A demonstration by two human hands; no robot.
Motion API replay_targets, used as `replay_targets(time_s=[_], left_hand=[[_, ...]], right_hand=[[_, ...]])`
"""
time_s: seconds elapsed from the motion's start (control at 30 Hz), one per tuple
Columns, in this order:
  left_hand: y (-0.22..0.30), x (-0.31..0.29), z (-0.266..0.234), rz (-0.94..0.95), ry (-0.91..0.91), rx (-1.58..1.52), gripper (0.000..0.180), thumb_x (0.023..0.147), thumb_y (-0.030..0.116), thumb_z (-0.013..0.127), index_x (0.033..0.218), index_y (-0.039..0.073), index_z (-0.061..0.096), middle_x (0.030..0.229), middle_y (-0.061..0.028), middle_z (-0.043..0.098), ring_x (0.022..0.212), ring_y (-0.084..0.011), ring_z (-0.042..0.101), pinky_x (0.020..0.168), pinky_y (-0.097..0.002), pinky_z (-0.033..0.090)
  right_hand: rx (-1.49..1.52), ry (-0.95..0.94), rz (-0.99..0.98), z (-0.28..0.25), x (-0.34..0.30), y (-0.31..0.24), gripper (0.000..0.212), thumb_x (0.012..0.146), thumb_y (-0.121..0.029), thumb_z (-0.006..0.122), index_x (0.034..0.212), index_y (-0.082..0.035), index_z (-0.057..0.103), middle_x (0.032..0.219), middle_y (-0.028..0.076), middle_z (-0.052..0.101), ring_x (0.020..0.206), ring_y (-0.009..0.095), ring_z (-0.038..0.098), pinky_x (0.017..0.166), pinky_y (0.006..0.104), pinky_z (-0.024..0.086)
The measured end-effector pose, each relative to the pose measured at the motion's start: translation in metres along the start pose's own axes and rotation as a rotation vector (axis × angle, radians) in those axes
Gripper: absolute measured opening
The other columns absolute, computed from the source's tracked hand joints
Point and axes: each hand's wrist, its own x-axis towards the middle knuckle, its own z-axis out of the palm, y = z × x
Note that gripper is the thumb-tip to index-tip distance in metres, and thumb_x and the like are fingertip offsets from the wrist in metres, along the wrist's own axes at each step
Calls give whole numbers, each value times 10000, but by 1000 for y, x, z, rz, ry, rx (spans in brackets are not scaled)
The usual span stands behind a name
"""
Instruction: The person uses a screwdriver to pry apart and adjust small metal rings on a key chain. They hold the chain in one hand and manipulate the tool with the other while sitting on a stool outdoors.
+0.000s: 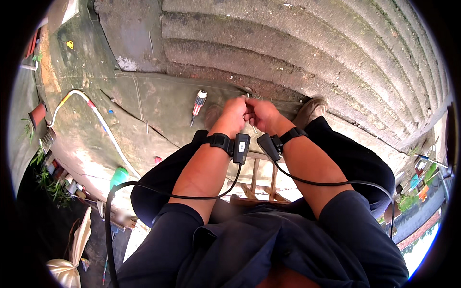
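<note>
My left hand point(235, 111) and my right hand point(262, 114) meet in front of my knees. The fingers of both are curled and pressed together. Between them shows a thin, light-coloured, rod-like piece, its ends just peeking out above and below the fingers; its kind is too small to make out. Left of my left hand, on the ground, lies a screwdriver point(199, 100) with a red, white and dark patterned handle, its shaft pointing back toward me. Neither hand touches it.
A ribbed concrete slope point(297, 43) rises ahead. A white hose point(108, 127) curves over the ground at left, near a green object point(118, 178). A small yellow item point(70, 44) lies far left. Black cables point(317, 181) run from both wrist straps. Under me is a wooden stool point(254, 177).
</note>
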Motion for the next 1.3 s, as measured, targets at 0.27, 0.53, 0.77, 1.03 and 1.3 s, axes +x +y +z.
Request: replay_targets(time_s=[0.27, 0.53, 0.77, 1.03, 1.3], left_hand=[[106, -33, 3, 697, 469, 1292, 259, 869, 216, 555, 1006, 42, 689, 1022, -206, 684, 983, -397, 642, 851, -443, 511], [142, -48, -58, 382, 173, 2228, 247, 844, 172, 574, 1039, 104, 711, 891, -141, 719, 912, -328, 683, 813, -418, 534], [129, -56, -59, 335, 225, 2008, 327, 885, 342, 604, 981, 32, 647, 772, -99, 713, 841, -293, 693, 747, -403, 539], [123, -62, -81, 386, 244, 1955, 347, 780, 122, 593, 1113, 32, 623, 993, -165, 684, 965, -323, 662, 828, -398, 538], [84, -105, -144, 226, 147, 1935, 374, 847, 197, 622, 1172, 20, 567, 1134, -223, 565, 1004, -362, 628, 867, -432, 519]], right_hand=[[75, 120, 12, -16, 17, 4, 187, 958, -177, 494, 849, -58, 587, 723, 32, 600, 551, 145, 552, 464, 261, 386], [18, 91, 32, -2, 17, 4, 190, 952, -178, 496, 835, -63, 592, 719, 38, 603, 546, 143, 553, 456, 266, 386], [26, 111, 59, -1, 20, 1, 192, 957, -183, 493, 850, -59, 592, 730, 47, 614, 545, 149, 561, 451, 264, 394], [12, 135, 112, 11, 26, -9, 231, 983, -198, 470, 845, -57, 589, 705, 36, 596, 533, 146, 548, 449, 266, 402], [-54, 134, 91, 5, 28, -7, 281, 999, -196, 459, 812, -27, 583, 674, 62, 571, 526, 167, 541, 407, 283, 373]])
